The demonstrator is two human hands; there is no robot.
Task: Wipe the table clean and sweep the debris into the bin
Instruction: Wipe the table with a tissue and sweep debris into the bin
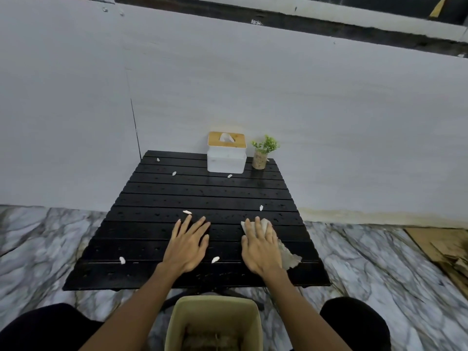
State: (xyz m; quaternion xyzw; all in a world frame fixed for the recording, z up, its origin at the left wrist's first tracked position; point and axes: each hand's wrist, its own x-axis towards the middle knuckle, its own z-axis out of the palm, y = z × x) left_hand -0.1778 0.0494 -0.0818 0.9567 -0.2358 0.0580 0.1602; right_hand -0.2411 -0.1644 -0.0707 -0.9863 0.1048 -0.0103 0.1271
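Lower centre of the frame: my right hand (260, 245) lies flat with straight fingers, pressing a crumpled tissue (291, 258) onto the black slatted table (202, 196); it grips nothing.
Just left of it: my left hand (188, 243) rests spread on the slats, holding nothing.
Across the slats: white scraps (187, 212) are scattered, one just above the left fingertips, two near the bottom edge, and others up by the tissue box (226, 158) and plant (263, 153).
Bottom centre: the bin (177, 315) stands below the table's near edge (litter already inside).
Step in hand: I judge wiping has begun and sweeping has barely started.
Next move: drag the tissue toward the near edge above the bin, gathering scraps; the slat gaps may snag them.
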